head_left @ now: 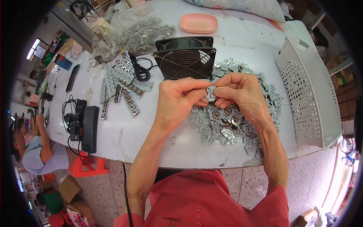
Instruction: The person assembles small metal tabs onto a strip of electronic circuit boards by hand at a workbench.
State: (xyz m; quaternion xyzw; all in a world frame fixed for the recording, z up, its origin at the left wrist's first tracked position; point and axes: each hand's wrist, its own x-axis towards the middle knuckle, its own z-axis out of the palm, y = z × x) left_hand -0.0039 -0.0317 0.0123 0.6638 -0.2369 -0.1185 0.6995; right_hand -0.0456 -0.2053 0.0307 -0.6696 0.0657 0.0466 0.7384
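Between the fingertips of both hands, just in front of the fan, is a small grey metal plate (211,93) with holes in it. My left hand (178,97) pinches its left side, and my right hand (242,94) grips the right side with thumb and fingers. Below and around my right hand spreads a loose pile of similar small metal parts (223,125), some carrying round brownish discs. Off to the left, more such parts lie lined up in overlapping rows (119,81).
A black square fan (185,62) stands behind my hands, its cable coiled beside it. A pink tray (198,23) and clear bags of metal parts (143,36) sit farther back. At right stands a white perforated basket (308,90); at left, a black power strip (90,128). A person (41,151) sits far left.
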